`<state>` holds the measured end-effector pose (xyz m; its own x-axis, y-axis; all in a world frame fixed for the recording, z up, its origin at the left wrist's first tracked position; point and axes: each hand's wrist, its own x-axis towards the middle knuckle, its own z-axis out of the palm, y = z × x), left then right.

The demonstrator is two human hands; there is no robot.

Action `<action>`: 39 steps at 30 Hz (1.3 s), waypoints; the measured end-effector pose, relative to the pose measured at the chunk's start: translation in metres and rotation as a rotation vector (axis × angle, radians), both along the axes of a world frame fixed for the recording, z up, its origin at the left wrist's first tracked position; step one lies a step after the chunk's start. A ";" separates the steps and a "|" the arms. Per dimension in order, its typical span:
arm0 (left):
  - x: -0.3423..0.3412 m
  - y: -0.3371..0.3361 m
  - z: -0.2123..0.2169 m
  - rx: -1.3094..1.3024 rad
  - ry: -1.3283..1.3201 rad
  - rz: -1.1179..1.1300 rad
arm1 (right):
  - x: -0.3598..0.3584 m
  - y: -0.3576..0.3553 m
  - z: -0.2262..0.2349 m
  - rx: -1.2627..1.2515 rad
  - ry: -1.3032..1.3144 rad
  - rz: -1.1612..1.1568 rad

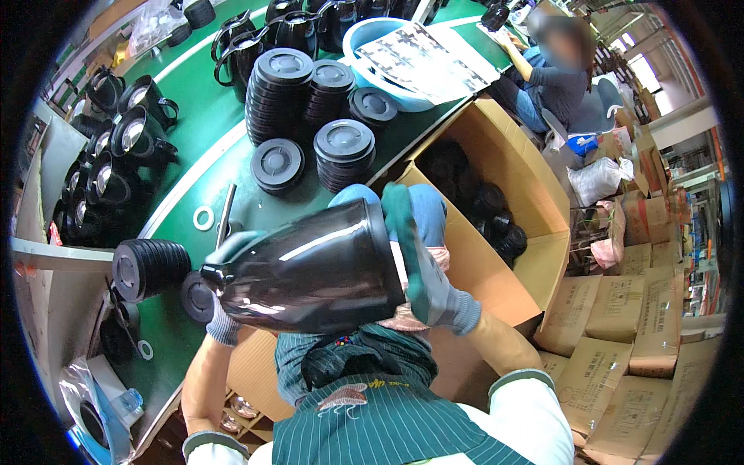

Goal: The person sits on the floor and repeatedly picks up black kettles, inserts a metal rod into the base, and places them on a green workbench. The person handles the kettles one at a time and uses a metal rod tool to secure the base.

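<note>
Both gloved hands clamp a glossy black jug (pixel 310 267) — left hand (pixel 225 310) at its mouth, right hand (pixel 422 271) across its base — above the green counter (pixel 201 155).

The black jug body (pixel 310 271) looks like glossy smooth plastic, throwing bright streaks of light. The left hand (pixel 225 310) and right hand (pixel 422 263) wear knitted cloth gloves, matt grey with a greener coated look on the fingers. The stacked black lids (pixel 345 151) near the worktop's far edge are matt ribbed plastic. The worktop (pixel 194 147) is smooth green with a slight sheen. The open box (pixel 527 194) beside it is plain matt brown cardboard. The basin (pixel 372 39) is smooth pale-blue plastic, with a printed paper sheet (pixel 426 62) over it.
</note>
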<state>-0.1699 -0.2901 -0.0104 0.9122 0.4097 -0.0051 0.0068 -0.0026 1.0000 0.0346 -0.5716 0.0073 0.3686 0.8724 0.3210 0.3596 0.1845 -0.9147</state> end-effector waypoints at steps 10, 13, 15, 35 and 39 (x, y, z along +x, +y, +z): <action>0.019 -0.022 0.030 0.341 -0.057 0.083 | -0.031 0.016 0.052 0.048 0.652 -0.120; 0.008 -0.018 0.018 -0.048 -0.163 0.134 | -0.033 0.013 0.061 0.007 0.369 -0.107; 0.007 -0.024 0.017 -0.166 -0.155 0.124 | -0.021 0.013 0.065 0.095 0.062 -0.068; 0.027 -0.059 -0.018 0.928 -0.194 -0.411 | 0.084 -0.037 0.010 -0.069 0.599 -0.032; 0.019 0.017 -0.068 1.113 0.284 0.317 | 0.060 -0.033 -0.007 -0.308 0.207 0.105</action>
<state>-0.1509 -0.2734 -0.0783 0.7933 0.5238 0.3103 0.3843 -0.8262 0.4121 0.0946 -0.6046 0.0000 0.3017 0.9528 -0.0340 0.1550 -0.0842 -0.9843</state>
